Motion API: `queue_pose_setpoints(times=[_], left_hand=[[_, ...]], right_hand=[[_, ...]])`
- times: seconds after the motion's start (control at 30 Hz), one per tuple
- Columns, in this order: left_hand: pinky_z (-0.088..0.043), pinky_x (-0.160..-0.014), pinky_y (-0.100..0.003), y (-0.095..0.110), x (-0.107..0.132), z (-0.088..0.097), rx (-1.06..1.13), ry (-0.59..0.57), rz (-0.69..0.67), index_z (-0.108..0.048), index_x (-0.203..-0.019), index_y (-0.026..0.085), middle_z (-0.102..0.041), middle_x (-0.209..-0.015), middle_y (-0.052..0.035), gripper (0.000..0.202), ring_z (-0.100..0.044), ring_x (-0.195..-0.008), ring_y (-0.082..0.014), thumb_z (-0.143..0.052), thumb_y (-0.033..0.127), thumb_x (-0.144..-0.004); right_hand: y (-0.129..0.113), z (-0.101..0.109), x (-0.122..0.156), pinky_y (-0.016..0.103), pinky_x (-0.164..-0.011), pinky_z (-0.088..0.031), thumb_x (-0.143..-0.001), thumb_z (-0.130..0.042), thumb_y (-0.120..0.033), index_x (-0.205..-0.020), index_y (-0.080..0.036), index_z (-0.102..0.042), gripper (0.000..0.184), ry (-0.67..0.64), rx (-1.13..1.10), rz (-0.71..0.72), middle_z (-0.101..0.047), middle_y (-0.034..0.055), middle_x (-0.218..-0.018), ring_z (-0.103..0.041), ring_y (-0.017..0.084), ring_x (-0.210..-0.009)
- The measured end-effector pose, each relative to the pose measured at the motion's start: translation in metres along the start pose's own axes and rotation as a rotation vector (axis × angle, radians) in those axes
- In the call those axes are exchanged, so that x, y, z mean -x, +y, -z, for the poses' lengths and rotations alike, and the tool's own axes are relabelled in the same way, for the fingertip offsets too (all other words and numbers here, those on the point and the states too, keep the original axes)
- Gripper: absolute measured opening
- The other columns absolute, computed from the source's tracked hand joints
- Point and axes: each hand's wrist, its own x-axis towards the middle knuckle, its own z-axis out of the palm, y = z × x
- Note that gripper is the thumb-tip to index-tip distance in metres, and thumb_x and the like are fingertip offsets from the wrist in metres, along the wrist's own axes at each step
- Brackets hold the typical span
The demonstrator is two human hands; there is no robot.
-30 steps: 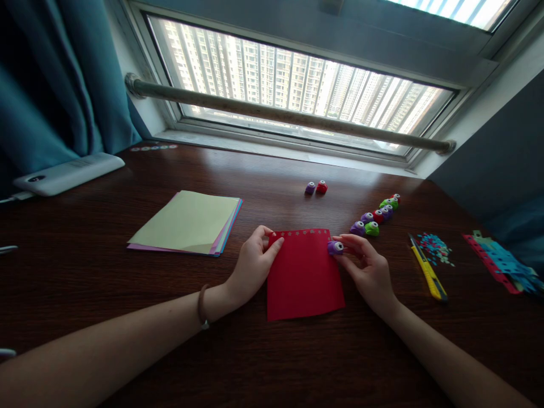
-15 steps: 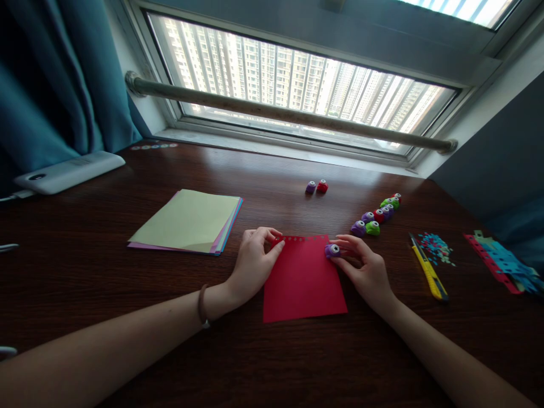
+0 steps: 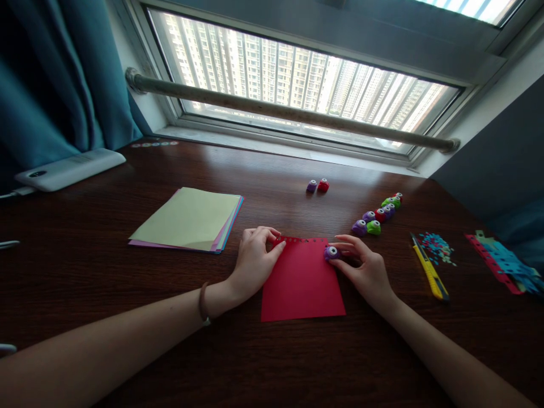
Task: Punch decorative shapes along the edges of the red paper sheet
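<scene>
Bare table [image 3: 276, 362] near the red sheet [image 3: 302, 280]. Left: paper stack [image 3: 189, 220]. Right: punch row [image 3: 376, 215] and yellow knife [image 3: 428, 266]. Two punches [image 3: 318, 185] sit far, centre.

Nine small punches [image 3: 331, 253], one red sheet [image 3: 301, 280], one knife [image 3: 428, 273].

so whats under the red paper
The red paper lies flat on the dark wooden table. Whatever sits beneath its middle is covered, so it cannot be seen.
</scene>
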Motion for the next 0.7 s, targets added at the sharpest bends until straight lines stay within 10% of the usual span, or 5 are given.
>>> queue_pose_setpoints(times=[0.27, 0.5, 0.7], left_hand=[[-0.04, -0.083, -0.039, -0.002, -0.001, -0.001, -0.096, -0.036, -0.001, -0.055, -0.082, 0.018, -0.06, -0.091, -0.0051, 0.009, -0.046, -0.093, -0.0249, -0.062, 0.023, -0.08], [-0.027, -0.105, -0.047, 0.007, 0.013, 0.0, -0.222, 0.153, -0.283, -0.034, -0.125, 0.01, -0.034, -0.134, -0.0195, 0.061, -0.03, -0.126, -0.0301, -0.067, 0.027, -0.077], [-0.02, -0.111, -0.043, 0.016, 0.022, 0.007, -0.31, -0.296, -0.656, -0.043, -0.127, 0.017, -0.045, -0.136, -0.0078, 0.045, -0.026, -0.133, -0.0247, -0.055, 0.032, -0.086]], right_hand=[[-0.005, 0.001, -0.001, 0.033, -0.086, -0.048, -0.074, -0.069, -0.026, -0.112, -0.023, -0.054, 0.041, -0.002, 0.037, 0.024, -0.067, 0.0006, -0.098, -0.062, 0.017, -0.09], [-0.009, 0.001, -0.001, 0.035, -0.088, -0.045, -0.072, -0.07, -0.023, -0.117, -0.023, -0.051, 0.049, -0.025, 0.039, 0.043, -0.064, 0.003, -0.105, -0.06, 0.02, -0.098], [-0.008, 0.002, -0.001, 0.036, -0.087, -0.046, -0.073, -0.069, -0.026, -0.118, -0.022, -0.051, 0.048, -0.023, 0.001, 0.025, -0.064, 0.0045, -0.102, -0.06, 0.021, -0.096]])
